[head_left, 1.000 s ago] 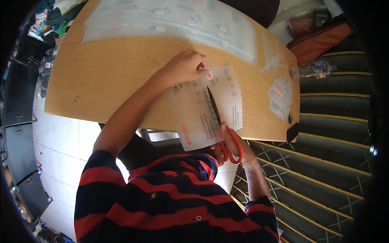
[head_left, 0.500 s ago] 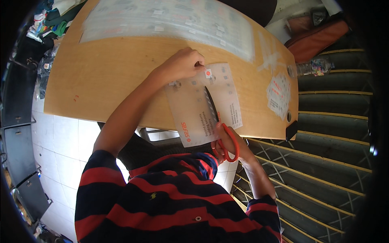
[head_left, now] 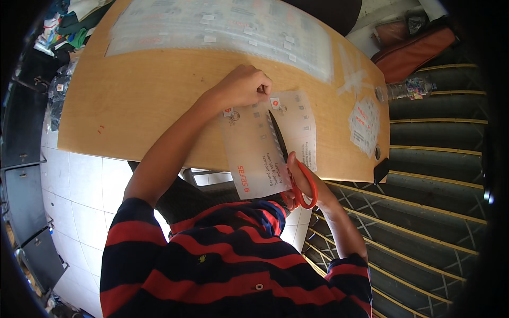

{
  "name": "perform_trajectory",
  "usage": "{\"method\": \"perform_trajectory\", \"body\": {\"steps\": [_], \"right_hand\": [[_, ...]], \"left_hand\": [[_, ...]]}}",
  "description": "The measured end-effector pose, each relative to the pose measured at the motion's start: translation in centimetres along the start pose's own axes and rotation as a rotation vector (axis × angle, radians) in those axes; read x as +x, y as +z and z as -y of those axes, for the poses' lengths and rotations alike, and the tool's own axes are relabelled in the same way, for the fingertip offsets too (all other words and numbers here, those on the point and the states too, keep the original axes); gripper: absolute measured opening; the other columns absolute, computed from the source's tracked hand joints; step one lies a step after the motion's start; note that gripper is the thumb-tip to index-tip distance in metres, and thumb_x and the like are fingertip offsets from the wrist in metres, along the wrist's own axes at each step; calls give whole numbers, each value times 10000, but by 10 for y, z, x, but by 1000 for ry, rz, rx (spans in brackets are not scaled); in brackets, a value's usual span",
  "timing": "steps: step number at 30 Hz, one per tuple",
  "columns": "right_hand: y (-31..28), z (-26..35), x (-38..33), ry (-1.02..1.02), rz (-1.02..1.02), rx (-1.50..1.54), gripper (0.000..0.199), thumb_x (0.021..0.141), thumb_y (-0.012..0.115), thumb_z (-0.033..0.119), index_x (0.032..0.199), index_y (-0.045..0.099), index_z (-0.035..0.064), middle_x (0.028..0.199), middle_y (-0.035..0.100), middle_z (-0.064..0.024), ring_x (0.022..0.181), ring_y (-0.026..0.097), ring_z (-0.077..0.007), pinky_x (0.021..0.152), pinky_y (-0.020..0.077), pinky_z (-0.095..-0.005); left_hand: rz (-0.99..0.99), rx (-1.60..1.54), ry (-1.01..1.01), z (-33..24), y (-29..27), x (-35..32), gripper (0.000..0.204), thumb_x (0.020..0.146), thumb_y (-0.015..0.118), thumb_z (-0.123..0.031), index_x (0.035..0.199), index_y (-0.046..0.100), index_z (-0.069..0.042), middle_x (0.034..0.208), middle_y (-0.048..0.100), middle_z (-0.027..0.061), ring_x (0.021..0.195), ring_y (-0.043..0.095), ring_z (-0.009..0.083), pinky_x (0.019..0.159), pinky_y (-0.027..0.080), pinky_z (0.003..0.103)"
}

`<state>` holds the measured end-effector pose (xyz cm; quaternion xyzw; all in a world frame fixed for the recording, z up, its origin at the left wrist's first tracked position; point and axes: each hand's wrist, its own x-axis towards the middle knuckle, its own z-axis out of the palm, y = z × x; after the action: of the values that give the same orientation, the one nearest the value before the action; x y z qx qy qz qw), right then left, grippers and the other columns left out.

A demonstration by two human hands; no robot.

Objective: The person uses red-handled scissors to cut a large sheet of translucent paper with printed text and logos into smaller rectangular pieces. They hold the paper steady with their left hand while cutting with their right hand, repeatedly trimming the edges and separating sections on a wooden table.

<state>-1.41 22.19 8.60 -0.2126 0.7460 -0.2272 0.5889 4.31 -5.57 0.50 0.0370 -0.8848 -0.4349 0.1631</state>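
Note:
My left hand [head_left: 245,86] pinches the far edge of a translucent printed sheet [head_left: 252,143], holding it over the near side of the table. Red-handled scissors [head_left: 303,183] are gripped in my right hand [head_left: 302,185] at the sheet's near edge. Their dark blades [head_left: 278,131] point away from me, along the line between the sheet's left and right printed panels. One blade lies on top; where the other runs is partly hidden by the sheet. The near part of the sheet hangs past the table edge toward my lap.
A wide pale wood table [head_left: 148,95] bears a large stack of clear printed film [head_left: 222,29] at its far side. Small printed pieces [head_left: 364,127] lie at the right, near a plastic bottle [head_left: 411,88] and a brown-red bag [head_left: 413,53]. Grey cabinets [head_left: 24,185] stand left.
The sheet has shifted slightly toward me, and its right panel now stands more apart from the left one. My right hand with the scissors has moved a little right and nearer.

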Motion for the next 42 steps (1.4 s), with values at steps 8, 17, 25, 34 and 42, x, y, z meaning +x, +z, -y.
{"method": "perform_trajectory", "body": {"steps": [8, 17, 25, 34, 42], "right_hand": [[2, 2, -1, -45, 11, -1, 827, 980, 229, 764, 656, 528, 65, 486, 485, -38, 391, 576, -162, 386, 485, -263], [5, 9, 0, 3, -60, 48, 764, 986, 321, 736, 745, 563, 53, 475, 488, -38, 377, 574, -157, 353, 468, -264], [-2, 21, 1, 14, 4, 89, 902, 927, 215, 835, 865, 615, 29, 512, 540, -49, 434, 600, -155, 404, 489, -257], [-3, 20, 8, 61, -47, 14, 876, 974, 199, 776, 862, 616, 15, 504, 530, -47, 394, 551, -148, 363, 434, -266], [-7, 13, 13, -27, 73, 113, 840, 986, 207, 759, 787, 608, 48, 493, 512, -43, 376, 532, -148, 361, 433, -274]], "left_hand": [[14, 4, -8, 0, 0, 0, 137, 764, 780, -87, 802, 682, 0, 739, 697, 125, 669, 669, 255, 643, 503, 352], [12, 1, -11, 4, 1, 1, 108, 787, 752, -78, 836, 708, 8, 799, 705, 126, 738, 681, 254, 693, 517, 359], [60, -20, -37, 3, -3, 0, 112, 785, 738, -38, 874, 709, 22, 832, 710, 137, 758, 688, 260, 723, 530, 357], [94, -24, -38, 6, -3, 1, 134, 785, 722, -3, 913, 709, 35, 898, 702, 141, 823, 699, 248, 752, 539, 344], [54, 235, 16, -1, -9, -3, 222, 777, 765, -91, 996, 755, -59, 1080, 653, 100, 1003, 652, 277, 905, 499, 387]]}}
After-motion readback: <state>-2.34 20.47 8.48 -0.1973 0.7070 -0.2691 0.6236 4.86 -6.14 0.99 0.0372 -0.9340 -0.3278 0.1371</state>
